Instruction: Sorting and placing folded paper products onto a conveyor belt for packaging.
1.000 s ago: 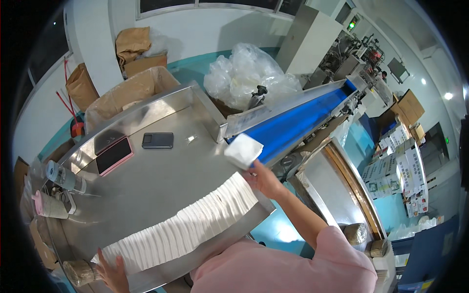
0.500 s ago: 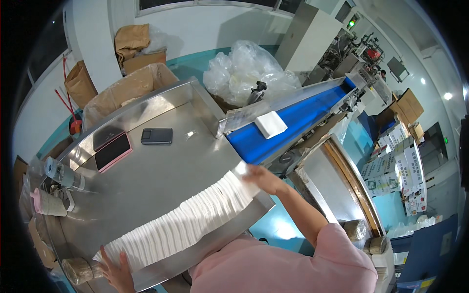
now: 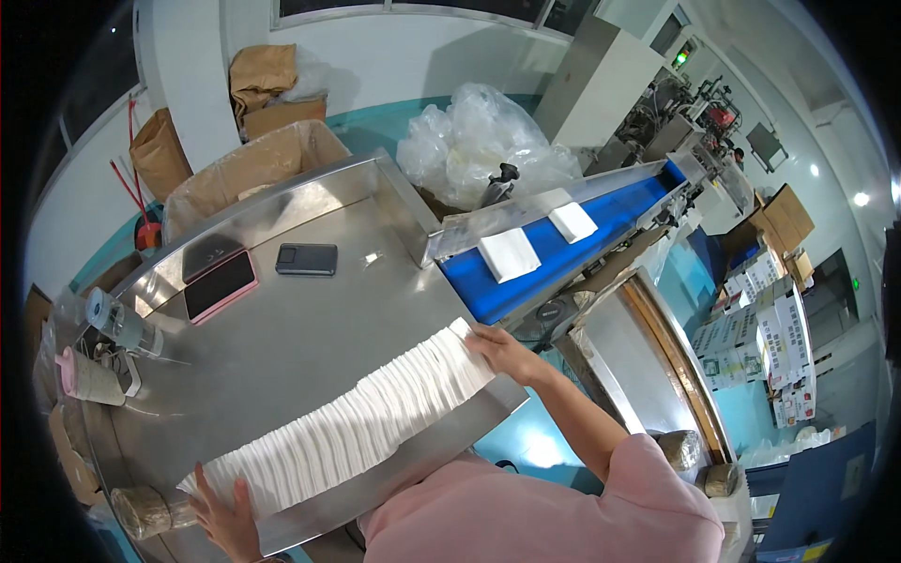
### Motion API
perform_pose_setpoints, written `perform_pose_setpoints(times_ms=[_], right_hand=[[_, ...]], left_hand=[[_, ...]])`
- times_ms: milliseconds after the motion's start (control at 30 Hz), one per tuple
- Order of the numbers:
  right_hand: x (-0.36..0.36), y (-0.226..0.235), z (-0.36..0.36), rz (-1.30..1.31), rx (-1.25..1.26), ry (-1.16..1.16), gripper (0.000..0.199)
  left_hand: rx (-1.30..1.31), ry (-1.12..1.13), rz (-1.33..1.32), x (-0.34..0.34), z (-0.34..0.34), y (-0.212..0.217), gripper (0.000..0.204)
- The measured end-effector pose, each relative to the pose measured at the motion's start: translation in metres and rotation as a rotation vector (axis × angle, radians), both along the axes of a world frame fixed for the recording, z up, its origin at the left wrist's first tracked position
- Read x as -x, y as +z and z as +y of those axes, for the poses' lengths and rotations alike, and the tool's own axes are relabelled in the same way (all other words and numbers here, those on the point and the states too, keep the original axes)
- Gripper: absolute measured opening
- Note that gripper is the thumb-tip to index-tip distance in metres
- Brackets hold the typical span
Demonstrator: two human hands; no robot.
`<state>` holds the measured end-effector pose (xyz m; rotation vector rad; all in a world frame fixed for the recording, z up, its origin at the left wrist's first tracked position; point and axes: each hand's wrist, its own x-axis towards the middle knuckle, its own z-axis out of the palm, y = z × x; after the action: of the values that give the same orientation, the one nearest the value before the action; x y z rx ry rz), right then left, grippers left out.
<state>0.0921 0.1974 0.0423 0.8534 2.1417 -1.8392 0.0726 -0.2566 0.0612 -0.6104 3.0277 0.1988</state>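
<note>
A long row of white folded napkins (image 3: 352, 418) stands on edge along the near side of the steel table (image 3: 282, 366), packed face to face. At the row's right end, my right hand (image 3: 505, 353) has its fingers closed on the last napkins. My left hand (image 3: 225, 522) lies at the other end, fingers and thumb spread apart, touching the end of the row. Two loose white folded napkins, a nearer one (image 3: 509, 255) and a farther one (image 3: 572, 222), lie flat on the blue conveyor belt (image 3: 615, 208) beyond my right hand.
A pink-edged phone (image 3: 221, 287) and a dark phone (image 3: 306, 260) lie on the table. A clear bottle (image 3: 120, 324) and a pink-lidded cup (image 3: 89, 377) stand at its left edge. A brown tape roll (image 3: 141, 512) sits near my left hand. Clear plastic bags (image 3: 483, 141) are heaped behind the belt.
A second napkin now shows on the belt, and the first lies slightly nearer the table. My right hand, blurred earlier, now rests against the row's end. The left hand stays in place.
</note>
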Motion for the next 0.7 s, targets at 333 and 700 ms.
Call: perform_pose_setpoints(times_ms=[333, 700], right_hand=[[-0.001, -0.018, 0.002, 0.354, -0.127, 0.010, 0.055], [0.000, -0.041, 0.027, 0.271, -0.088, 0.220, 0.042]], left_hand=[[0.026, -0.036, 0.074, -0.002, -0.004, -0.011, 0.066], [0.018, -0.060, 0.079, -0.002, 0.000, -0.010, 0.074]])
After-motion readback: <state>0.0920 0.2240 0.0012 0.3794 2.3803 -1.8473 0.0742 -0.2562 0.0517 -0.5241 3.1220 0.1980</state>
